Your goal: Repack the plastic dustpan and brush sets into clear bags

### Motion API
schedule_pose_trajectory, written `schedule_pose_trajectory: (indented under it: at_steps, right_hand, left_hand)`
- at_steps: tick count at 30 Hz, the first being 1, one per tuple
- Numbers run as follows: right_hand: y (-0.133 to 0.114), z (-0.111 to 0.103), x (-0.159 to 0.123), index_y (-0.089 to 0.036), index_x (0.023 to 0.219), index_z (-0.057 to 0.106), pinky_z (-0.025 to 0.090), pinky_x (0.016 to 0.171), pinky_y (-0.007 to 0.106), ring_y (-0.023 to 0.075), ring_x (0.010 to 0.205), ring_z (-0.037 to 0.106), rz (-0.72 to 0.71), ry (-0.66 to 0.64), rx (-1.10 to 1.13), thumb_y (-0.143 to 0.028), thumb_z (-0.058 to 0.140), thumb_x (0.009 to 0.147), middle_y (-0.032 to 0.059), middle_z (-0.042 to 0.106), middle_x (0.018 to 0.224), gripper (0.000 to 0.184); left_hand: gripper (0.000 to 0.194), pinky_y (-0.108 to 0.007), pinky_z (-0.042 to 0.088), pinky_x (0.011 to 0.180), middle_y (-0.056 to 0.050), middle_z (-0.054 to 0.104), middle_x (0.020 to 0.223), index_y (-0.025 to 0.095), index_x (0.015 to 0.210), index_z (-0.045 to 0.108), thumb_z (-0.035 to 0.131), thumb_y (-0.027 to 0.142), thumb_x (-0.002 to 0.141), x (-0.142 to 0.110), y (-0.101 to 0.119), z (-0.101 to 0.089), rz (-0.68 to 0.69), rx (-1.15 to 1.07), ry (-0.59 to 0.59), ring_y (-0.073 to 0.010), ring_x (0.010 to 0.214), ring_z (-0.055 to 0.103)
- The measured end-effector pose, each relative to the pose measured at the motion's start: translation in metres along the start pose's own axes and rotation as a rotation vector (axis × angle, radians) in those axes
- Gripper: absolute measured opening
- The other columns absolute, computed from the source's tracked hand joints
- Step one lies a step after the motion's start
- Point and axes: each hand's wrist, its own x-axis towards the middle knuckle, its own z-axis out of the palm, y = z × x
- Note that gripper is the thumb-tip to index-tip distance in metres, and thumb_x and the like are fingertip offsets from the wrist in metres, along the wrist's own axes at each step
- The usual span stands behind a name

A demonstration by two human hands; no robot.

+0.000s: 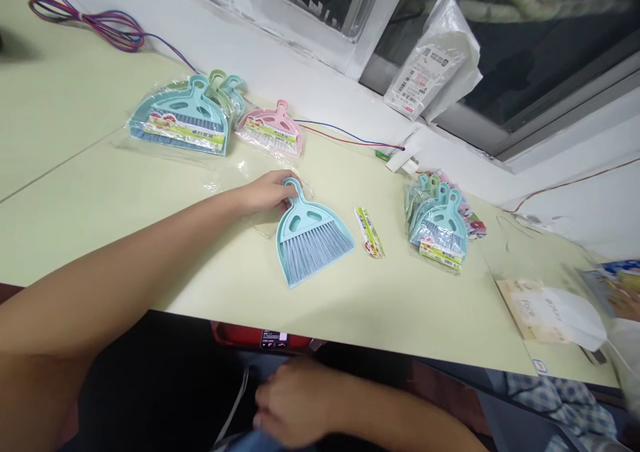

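My left hand (273,191) is closed at the handle of a light blue dustpan and brush set (313,239), which lies on the table with its grey-blue bristles toward me. Crumpled clear plastic wrap (240,175) lies behind and under that hand. To the right of the set is a loose yellow-green printed label (370,232). My right hand (295,399) rests low, below the table's front edge, over my lap. Its fingers are curled, and whatever they might hold is hidden.
Wrapped blue and green dustpan sets (180,115) and a pink one (270,129) lie at the back left. Another wrapped stack (440,222) is on the right. A tissue pack (550,312), a cable coil (107,29) and a white parcel bag (433,62) at the window are also visible.
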Motion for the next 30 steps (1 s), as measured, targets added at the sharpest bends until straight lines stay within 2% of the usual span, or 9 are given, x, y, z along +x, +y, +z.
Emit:
schedule_pose_trajectory:
  at_steps: [3,6,8,11,14,18,23,26,30]
  right_hand:
    - [-0.004,-0.048,-0.045,-0.020,0.089,0.067,0.043,0.066,0.028,0.0172,0.076,0.064,-0.007,0.253,-0.047,-0.039,0.049,0.101,0.0039,0.073,0.085,0.029]
    - [0.038,-0.116,-0.084,-0.020,0.093,0.065,0.039,0.067,0.029,0.0177,0.077,0.062,0.528,0.847,-0.139,-0.038,0.041,0.105,0.0056,0.072,0.089,0.031]
    - [0.085,-0.149,-0.097,-0.020,0.094,0.064,0.036,0.067,0.030,0.0212,0.083,0.062,0.879,1.006,-0.232,-0.046,0.050,0.100,0.0092,0.072,0.096,0.030]
    - [0.148,-0.165,-0.099,-0.019,0.093,0.064,0.035,0.064,0.030,0.0233,0.084,0.063,1.121,0.931,-0.145,-0.060,0.057,0.093,0.0112,0.072,0.093,0.041]
    - [0.176,-0.155,-0.091,-0.018,0.086,0.065,0.035,0.063,0.030,0.0225,0.079,0.064,1.153,0.880,-0.088,-0.066,0.065,0.085,0.0109,0.072,0.086,0.048]
    - [0.172,-0.150,-0.088,-0.020,0.075,0.064,0.035,0.061,0.030,0.0189,0.071,0.063,1.091,0.825,0.049,-0.059,0.066,0.086,0.0062,0.070,0.077,0.041]
    - [0.158,-0.150,-0.099,-0.019,0.103,0.064,0.040,0.066,0.029,0.0222,0.089,0.066,1.117,0.857,-0.011,-0.049,0.076,0.078,0.0089,0.073,0.105,0.040]
    - [0.152,-0.149,-0.107,-0.018,0.116,0.061,0.043,0.068,0.031,0.0251,0.095,0.067,1.146,0.717,-0.018,-0.044,0.077,0.078,0.0129,0.071,0.114,0.049]
    - [0.152,-0.150,-0.116,-0.018,0.117,0.062,0.046,0.070,0.032,0.0262,0.093,0.068,1.151,0.577,0.034,-0.042,0.078,0.078,0.0140,0.072,0.112,0.049]
  left_hand:
    - [0.020,-0.028,0.048,0.063,-0.003,0.066,0.078,0.017,0.098,0.064,0.065,0.015,0.078,0.000,0.000,0.000,-0.003,0.010,0.007,-0.0161,0.065,0.063]
    - [0.019,-0.028,0.049,0.063,-0.003,0.065,0.077,0.017,0.097,0.064,0.065,0.016,0.078,0.000,-0.001,-0.001,0.008,0.001,0.015,-0.0161,0.065,0.063]
    - [0.017,-0.028,0.050,0.063,-0.003,0.065,0.076,0.018,0.095,0.063,0.065,0.016,0.078,0.001,-0.002,-0.002,0.015,-0.017,0.025,-0.0162,0.065,0.063]
    - [0.015,-0.028,0.050,0.062,-0.003,0.065,0.075,0.018,0.092,0.062,0.065,0.014,0.078,0.002,-0.003,-0.002,0.019,-0.034,0.045,-0.0162,0.064,0.063]
    - [0.016,-0.028,0.050,0.061,-0.003,0.066,0.074,0.018,0.093,0.062,0.064,0.013,0.078,0.003,-0.003,0.000,0.020,-0.059,0.079,-0.0166,0.064,0.064]
    - [0.016,-0.028,0.052,0.060,-0.003,0.066,0.073,0.018,0.093,0.062,0.064,0.012,0.078,0.006,-0.003,0.002,0.008,-0.079,0.138,-0.0170,0.063,0.064]
    - [0.021,-0.032,0.057,0.063,-0.002,0.066,0.079,0.018,0.096,0.061,0.064,0.012,0.077,0.010,-0.006,0.000,0.030,-0.093,0.228,-0.0184,0.066,0.067]
    - [0.024,-0.034,0.058,0.065,-0.001,0.064,0.082,0.018,0.099,0.060,0.064,0.011,0.077,0.012,-0.009,-0.002,0.063,-0.098,0.299,-0.0185,0.067,0.067]
    - [0.025,-0.034,0.059,0.065,0.001,0.060,0.082,0.018,0.101,0.060,0.064,0.011,0.077,0.015,-0.009,-0.003,0.097,-0.120,0.381,-0.0170,0.065,0.067]
